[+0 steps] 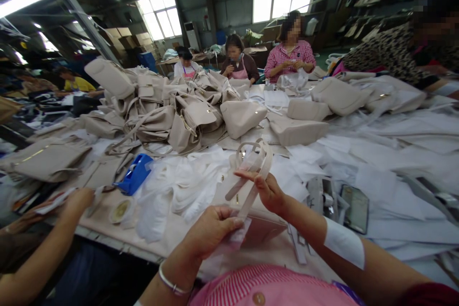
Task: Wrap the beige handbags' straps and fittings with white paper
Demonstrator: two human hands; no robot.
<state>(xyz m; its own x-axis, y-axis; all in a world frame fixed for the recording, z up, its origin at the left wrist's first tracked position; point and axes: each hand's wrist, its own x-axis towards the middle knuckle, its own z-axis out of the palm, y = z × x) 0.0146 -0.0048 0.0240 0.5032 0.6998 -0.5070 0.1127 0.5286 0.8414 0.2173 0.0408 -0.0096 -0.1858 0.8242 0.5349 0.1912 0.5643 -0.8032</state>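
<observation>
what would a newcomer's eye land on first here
Probably the big heap of beige bags, piled across the far side of the table and highest toward the left. Next might come the bright blue tape dispenser, standing out against pale material left of the person's hands. Then, front and centre, the left hand pinches the lower end of a looped beige strap, with the right hand higher up on it.
</observation>
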